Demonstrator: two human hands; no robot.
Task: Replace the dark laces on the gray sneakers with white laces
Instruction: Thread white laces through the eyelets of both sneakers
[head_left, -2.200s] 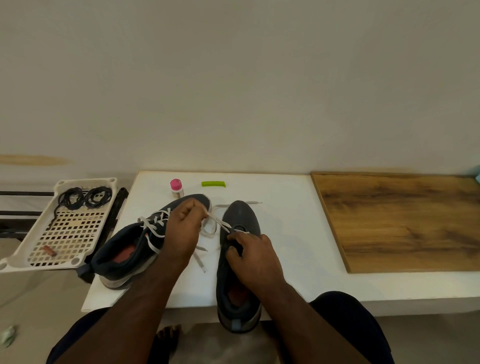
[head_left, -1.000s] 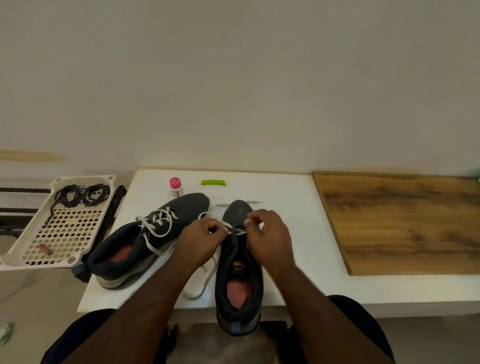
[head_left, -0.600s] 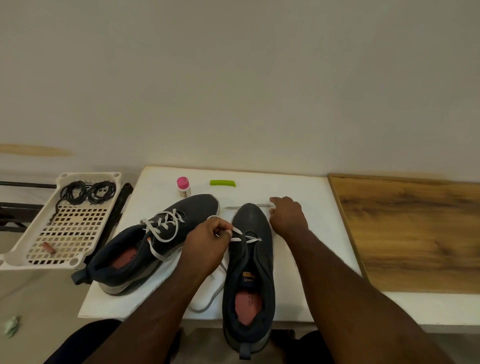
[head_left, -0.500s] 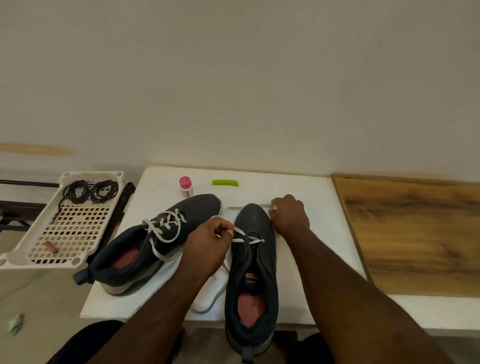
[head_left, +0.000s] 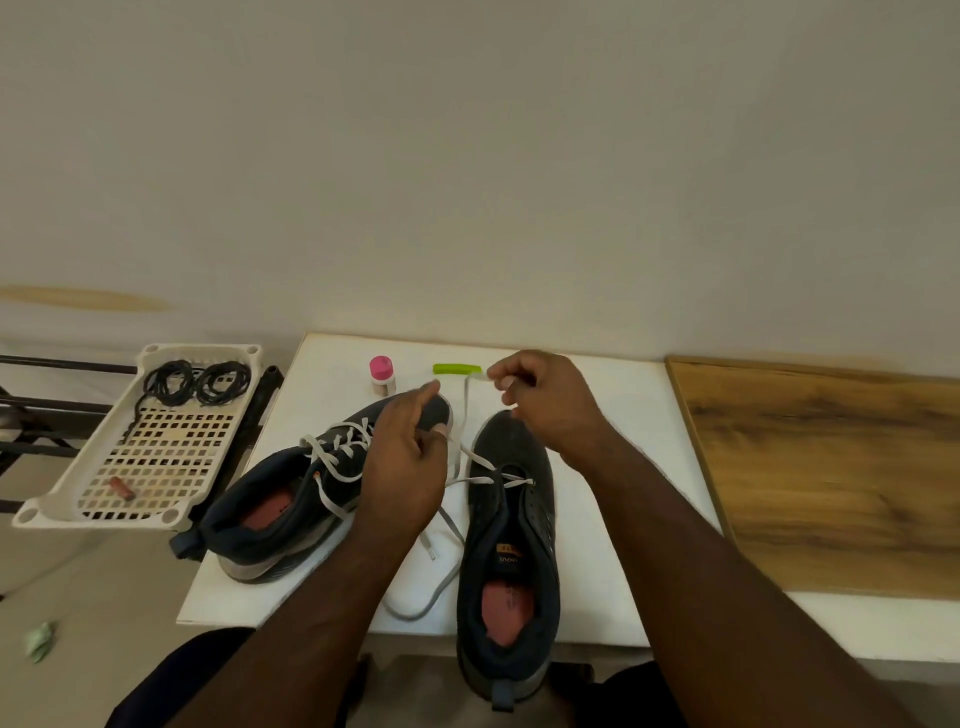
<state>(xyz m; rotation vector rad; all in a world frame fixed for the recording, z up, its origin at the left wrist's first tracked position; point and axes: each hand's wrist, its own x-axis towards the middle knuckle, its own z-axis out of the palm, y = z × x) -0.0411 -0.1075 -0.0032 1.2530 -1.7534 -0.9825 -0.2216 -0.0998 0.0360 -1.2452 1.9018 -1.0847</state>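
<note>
Two gray sneakers lie on a white table (head_left: 613, 395). The left sneaker (head_left: 275, 514) is laced with a white lace and lies tilted on its side. The right sneaker (head_left: 511, 545) stands toe away from me, with a white lace (head_left: 483, 480) through its lowest eyelets only. My left hand (head_left: 402, 467) pinches one strand of that lace beside the toe. My right hand (head_left: 545, 400) is raised beyond the toe and pinches the other end of the lace, which hangs from it. A slack loop of lace lies between the shoes. Dark laces (head_left: 195, 382) are coiled in a tray.
A white perforated tray (head_left: 156, 478) on a rack left of the table holds the dark laces and a small red item (head_left: 122, 488). A pink-capped bottle (head_left: 383, 375) and a green piece (head_left: 457, 369) sit at the table's back. A wooden board (head_left: 831, 467) covers the right side.
My right hand lifted off the table beside the toe, carrying the lace end up and away. My left hand rose slightly, still pinching its strand. The view shifted a little.
</note>
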